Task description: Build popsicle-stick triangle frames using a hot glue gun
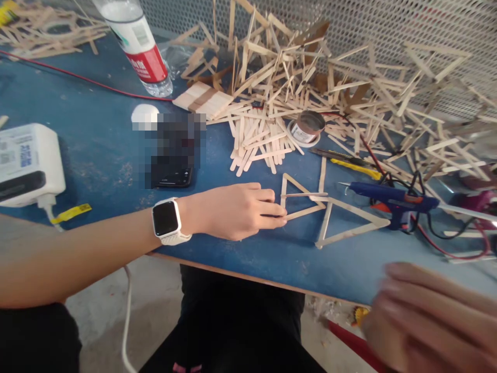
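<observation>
My left hand (240, 211), with a white-banded watch (166, 220) on its wrist, lies low over the blue table. Its fingers are stretched forward, and the tips reach the left side of a small craft-stick triangle (305, 213). Overlapping this at the right is a second craft-stick triangle (355, 212), with one loose-looking stick (322, 175) running up from where they meet. My right hand (430, 316) is near the lower right corner, apart from the triangles and smeared by motion. Whether it holds anything cannot be made out.
A blue glue gun (392, 197) lies right of the triangles, near a yellow cutter (355, 165). Behind are piled craft sticks (260, 137), a small round tin (308, 126), a phone (173, 173) and a water bottle (142, 52). A white power box (34, 160) stands left.
</observation>
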`<state>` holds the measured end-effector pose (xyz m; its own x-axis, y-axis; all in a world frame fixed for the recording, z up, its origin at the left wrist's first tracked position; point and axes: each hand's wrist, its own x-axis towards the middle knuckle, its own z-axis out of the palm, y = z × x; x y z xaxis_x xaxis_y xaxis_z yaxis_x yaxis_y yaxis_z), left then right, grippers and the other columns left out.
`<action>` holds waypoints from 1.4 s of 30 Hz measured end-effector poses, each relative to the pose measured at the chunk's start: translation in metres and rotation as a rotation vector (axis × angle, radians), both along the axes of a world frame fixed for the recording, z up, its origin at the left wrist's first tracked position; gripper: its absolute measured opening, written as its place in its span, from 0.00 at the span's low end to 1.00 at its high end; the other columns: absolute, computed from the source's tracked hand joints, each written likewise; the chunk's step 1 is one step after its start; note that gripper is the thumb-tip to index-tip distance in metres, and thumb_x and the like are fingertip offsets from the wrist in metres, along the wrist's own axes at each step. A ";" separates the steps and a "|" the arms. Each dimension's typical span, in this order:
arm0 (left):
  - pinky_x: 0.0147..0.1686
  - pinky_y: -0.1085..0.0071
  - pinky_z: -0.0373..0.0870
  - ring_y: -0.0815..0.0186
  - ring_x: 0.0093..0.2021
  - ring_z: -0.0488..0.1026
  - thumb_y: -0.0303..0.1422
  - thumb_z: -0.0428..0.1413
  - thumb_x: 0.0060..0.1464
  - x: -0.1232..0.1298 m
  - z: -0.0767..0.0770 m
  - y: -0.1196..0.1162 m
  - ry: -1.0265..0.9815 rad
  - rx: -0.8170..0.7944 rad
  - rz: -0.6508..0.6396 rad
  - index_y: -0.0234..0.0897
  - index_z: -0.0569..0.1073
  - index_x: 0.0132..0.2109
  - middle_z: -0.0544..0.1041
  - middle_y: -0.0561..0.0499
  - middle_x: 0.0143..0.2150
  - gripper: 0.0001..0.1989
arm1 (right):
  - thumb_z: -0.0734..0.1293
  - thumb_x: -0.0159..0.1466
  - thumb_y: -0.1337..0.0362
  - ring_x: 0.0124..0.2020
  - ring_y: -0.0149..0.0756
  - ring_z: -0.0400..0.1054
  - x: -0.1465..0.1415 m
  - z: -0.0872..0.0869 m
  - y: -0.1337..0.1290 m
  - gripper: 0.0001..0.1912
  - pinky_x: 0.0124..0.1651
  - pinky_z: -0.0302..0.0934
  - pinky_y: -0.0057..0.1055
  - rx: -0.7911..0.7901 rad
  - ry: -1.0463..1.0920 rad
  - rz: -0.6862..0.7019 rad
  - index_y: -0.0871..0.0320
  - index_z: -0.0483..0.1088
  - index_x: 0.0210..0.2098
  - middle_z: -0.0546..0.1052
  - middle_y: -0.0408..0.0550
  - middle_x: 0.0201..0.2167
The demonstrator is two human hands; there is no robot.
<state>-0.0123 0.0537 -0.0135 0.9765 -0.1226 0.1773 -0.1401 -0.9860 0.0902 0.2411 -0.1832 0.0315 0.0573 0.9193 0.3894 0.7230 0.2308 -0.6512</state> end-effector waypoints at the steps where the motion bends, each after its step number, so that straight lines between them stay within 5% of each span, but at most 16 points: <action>1: 0.49 0.60 0.69 0.56 0.58 0.77 0.25 0.51 0.73 0.000 -0.001 0.000 -0.008 0.014 -0.002 0.42 0.77 0.67 0.80 0.50 0.69 0.22 | 0.79 0.59 0.72 0.48 0.52 0.84 -0.013 -0.008 0.001 0.36 0.47 0.83 0.52 0.057 -0.061 0.033 0.26 0.79 0.59 0.87 0.37 0.47; 3: 0.48 0.60 0.69 0.56 0.58 0.77 0.25 0.51 0.74 0.000 -0.002 0.001 -0.028 0.031 0.001 0.40 0.77 0.68 0.80 0.49 0.69 0.22 | 0.77 0.61 0.74 0.50 0.55 0.83 -0.036 -0.031 0.014 0.38 0.49 0.81 0.55 0.132 -0.240 0.072 0.39 0.76 0.67 0.87 0.45 0.51; 7: 0.51 0.61 0.69 0.57 0.61 0.75 0.25 0.50 0.75 0.001 -0.003 0.003 -0.020 0.004 0.009 0.38 0.75 0.69 0.78 0.50 0.71 0.21 | 0.74 0.67 0.72 0.41 0.48 0.81 -0.062 -0.058 0.043 0.28 0.44 0.80 0.48 0.087 -0.387 -0.018 0.50 0.76 0.65 0.86 0.52 0.51; 13: 0.51 0.61 0.70 0.57 0.58 0.75 0.25 0.50 0.75 0.001 -0.004 0.006 -0.032 -0.049 -0.007 0.37 0.79 0.65 0.79 0.49 0.70 0.19 | 0.72 0.70 0.70 0.45 0.48 0.85 -0.065 -0.053 0.047 0.29 0.43 0.80 0.45 0.046 -0.426 -0.093 0.48 0.73 0.70 0.85 0.49 0.59; 24: 0.53 0.65 0.72 0.58 0.55 0.78 0.26 0.44 0.78 0.005 -0.002 0.005 -0.025 -0.224 0.059 0.37 0.75 0.64 0.84 0.43 0.60 0.18 | 0.73 0.73 0.63 0.40 0.35 0.85 -0.069 -0.055 0.049 0.16 0.38 0.75 0.32 0.097 -0.569 -0.168 0.57 0.81 0.59 0.87 0.44 0.56; 30: 0.55 0.65 0.74 0.59 0.54 0.78 0.22 0.42 0.75 0.007 0.000 0.006 -0.026 -0.323 0.103 0.34 0.70 0.67 0.83 0.43 0.57 0.21 | 0.74 0.73 0.61 0.40 0.30 0.84 -0.069 -0.055 0.049 0.16 0.36 0.72 0.32 0.074 -0.610 -0.162 0.58 0.81 0.59 0.86 0.41 0.57; 42: 0.59 0.61 0.72 0.56 0.58 0.75 0.26 0.45 0.78 0.009 -0.011 0.006 -0.046 -0.179 0.058 0.33 0.77 0.65 0.79 0.43 0.68 0.20 | 0.72 0.74 0.62 0.39 0.30 0.84 -0.070 -0.056 0.049 0.14 0.40 0.72 0.31 0.056 -0.603 -0.164 0.58 0.82 0.57 0.86 0.42 0.57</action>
